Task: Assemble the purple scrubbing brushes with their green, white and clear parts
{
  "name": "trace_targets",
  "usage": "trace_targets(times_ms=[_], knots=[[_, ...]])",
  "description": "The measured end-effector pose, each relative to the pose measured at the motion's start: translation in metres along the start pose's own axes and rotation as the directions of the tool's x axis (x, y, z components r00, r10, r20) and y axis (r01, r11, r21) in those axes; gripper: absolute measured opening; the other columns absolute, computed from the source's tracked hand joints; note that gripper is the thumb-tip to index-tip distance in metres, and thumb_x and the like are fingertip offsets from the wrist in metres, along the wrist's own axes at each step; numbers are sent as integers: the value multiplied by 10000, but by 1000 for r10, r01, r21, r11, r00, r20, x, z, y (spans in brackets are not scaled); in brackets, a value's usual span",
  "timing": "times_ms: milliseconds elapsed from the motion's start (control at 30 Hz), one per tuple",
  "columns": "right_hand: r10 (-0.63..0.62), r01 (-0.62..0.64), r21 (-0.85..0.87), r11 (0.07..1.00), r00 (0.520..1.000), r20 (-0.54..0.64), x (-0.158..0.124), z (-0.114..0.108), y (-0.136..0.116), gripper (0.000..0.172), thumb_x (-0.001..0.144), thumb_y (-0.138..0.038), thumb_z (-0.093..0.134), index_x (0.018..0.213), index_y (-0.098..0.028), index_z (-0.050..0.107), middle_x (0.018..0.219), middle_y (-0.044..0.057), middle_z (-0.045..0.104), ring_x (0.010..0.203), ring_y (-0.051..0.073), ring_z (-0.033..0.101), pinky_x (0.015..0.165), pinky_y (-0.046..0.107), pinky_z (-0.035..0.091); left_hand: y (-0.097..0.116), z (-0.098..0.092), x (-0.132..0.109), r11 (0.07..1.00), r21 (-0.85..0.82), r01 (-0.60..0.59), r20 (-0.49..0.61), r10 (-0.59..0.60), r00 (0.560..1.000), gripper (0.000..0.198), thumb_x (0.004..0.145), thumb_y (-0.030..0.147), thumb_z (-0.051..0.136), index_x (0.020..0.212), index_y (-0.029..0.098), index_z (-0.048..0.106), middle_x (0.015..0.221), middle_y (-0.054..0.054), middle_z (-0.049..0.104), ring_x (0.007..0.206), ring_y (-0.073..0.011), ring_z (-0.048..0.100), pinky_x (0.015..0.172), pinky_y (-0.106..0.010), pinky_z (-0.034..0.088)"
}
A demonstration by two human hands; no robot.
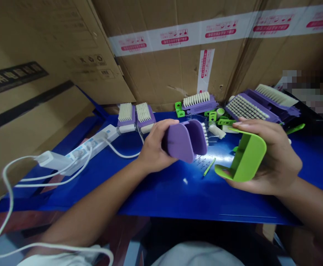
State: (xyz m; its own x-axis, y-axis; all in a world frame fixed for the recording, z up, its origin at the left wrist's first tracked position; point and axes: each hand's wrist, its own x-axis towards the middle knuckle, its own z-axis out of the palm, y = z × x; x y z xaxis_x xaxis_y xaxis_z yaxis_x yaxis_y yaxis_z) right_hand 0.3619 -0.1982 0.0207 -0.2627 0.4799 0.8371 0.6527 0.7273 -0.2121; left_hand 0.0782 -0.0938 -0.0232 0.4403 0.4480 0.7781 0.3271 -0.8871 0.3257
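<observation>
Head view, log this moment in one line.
left hand: holding purple piece | right hand: holding green piece | pieces: apart

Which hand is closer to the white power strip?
Left. The left hand is to the right of the power strip; the right hand is farther right, beyond the purple part.

Left hand and right hand apart, each in a curled grip, 2 bare forearms aslant.

Left hand grips a purple brush, right hand a green bracket.
</observation>
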Motion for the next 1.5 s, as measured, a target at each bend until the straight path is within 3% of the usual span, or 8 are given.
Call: trace_targets(times_ms=[167, 367, 567, 900, 1067, 1233, 1500], knots=[[-88, 87, 23, 996, 995, 56, 2, 2, 2, 790, 859, -419, 908, 1555, -262, 568, 1285, 159, 753, 1181, 409, 759, 1027, 602, 668, 14, 2, 3, 991, 78, -106, 127, 96, 987, 678, 859, 242, 813, 1465, 265, 511, 1389, -113, 758, 1273, -305, 747, 1119, -493, 576], [-142, 134, 52, 990, 967, 213, 2, 11, 11, 662, 911, -375, 814, 1494, -208, 550, 1278, 170, 780, 1184, 358, 782, 1070, 541, 641, 18, 1, 3, 978, 141, -156, 175, 131, 976, 610, 882, 228, 756, 1450, 231, 533, 1371, -125, 775, 1257, -306, 742, 1097, -467, 547], [-135, 134, 21, 991, 965, 224, -2, 14, 12, 659, 896, -326, 811, 1484, -179, 553, 1308, 194, 770, 1221, 350, 767, 1097, 532, 621, 22, -2, 3, 969, 183, -164, 223, 122, 967, 601, 895, 248, 727, 1465, 230, 537, 1380, -125, 777, 1257, -311, 731, 1090, -463, 528], [-129, 127, 22, 992, 967, 219, -4, 16, 11, 617, 934, -364, 815, 1472, -188, 570, 1310, 195, 787, 1213, 361, 783, 1057, 544, 632, 31, -4, 4, 941, 268, -207, 198, 157, 967, 585, 878, 209, 705, 1443, 221, 556, 1348, -114, 804, 1201, -311, 731, 1031, -450, 497], [-103, 100, 26, 995, 963, 248, -1, 14, 10, 677, 908, -323, 836, 1515, -228, 553, 1338, 182, 789, 1216, 368, 786, 1048, 558, 650, 26, -8, 5, 936, 276, -218, 248, 150, 957, 654, 876, 237, 694, 1511, 245, 539, 1366, -115, 801, 1214, -324, 732, 1038, -467, 487], [-138, 116, 91, 989, 945, 297, 0, 17, 13, 578, 954, -356, 768, 1478, -202, 580, 1309, 183, 797, 1209, 348, 796, 1033, 529, 657, 22, -7, 3, 916, 277, -289, 281, 211, 936, 630, 873, 208, 677, 1493, 256, 572, 1326, -85, 830, 1211, -316, 748, 1027, -476, 453], [-98, 68, 102, 992, 943, 317, -2, 19, 14, 596, 915, -313, 754, 1471, -180, 586, 1339, 192, 787, 1230, 343, 787, 1045, 511, 656, 28, -1, 4, 942, 251, -221, 273, 150, 950, 549, 884, 226, 683, 1425, 203, 595, 1311, -108, 826, 1194, -304, 760, 978, -442, 473]])
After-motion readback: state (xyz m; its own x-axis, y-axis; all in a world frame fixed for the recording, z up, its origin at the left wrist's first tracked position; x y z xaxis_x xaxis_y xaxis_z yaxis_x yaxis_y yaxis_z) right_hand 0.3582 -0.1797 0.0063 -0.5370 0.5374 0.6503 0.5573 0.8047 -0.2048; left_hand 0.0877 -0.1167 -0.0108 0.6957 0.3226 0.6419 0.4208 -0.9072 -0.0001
